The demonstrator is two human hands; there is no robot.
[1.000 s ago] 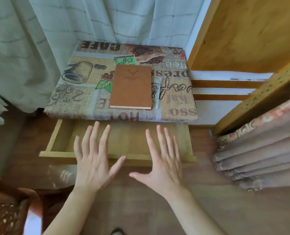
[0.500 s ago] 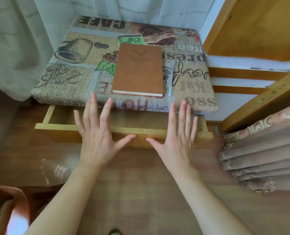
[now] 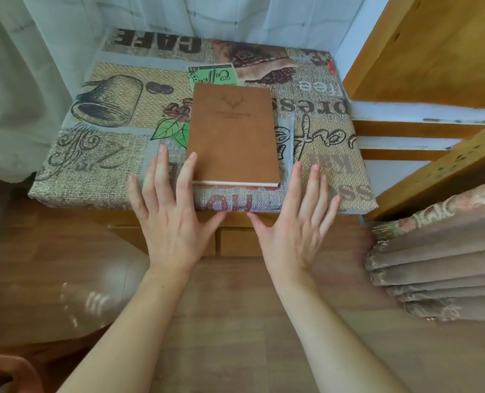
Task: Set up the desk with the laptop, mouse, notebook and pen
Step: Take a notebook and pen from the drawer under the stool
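Observation:
A brown notebook (image 3: 233, 137) with a deer emblem lies shut on the small desk (image 3: 102, 154), which is covered by a coffee-print cloth. A pale pen (image 3: 291, 140) lies along the notebook's right edge. My left hand (image 3: 173, 217) is spread flat in front of the desk's front edge, its fingertips by the notebook's near left corner. My right hand (image 3: 295, 225) is spread flat to the right of it, fingertips over the cloth below the pen. Neither hand holds anything. The drawer front (image 3: 235, 241) sits pushed in under the desktop. No laptop or mouse is in view.
White curtains (image 3: 23, 80) hang behind and left of the desk. A yellow wooden frame (image 3: 434, 66) stands at the right, with a folded brown quilt (image 3: 439, 268) below it. The floor is wood.
The drawer, open a second ago, has slid shut under both flat hands. The hands and view moved forward toward the desk.

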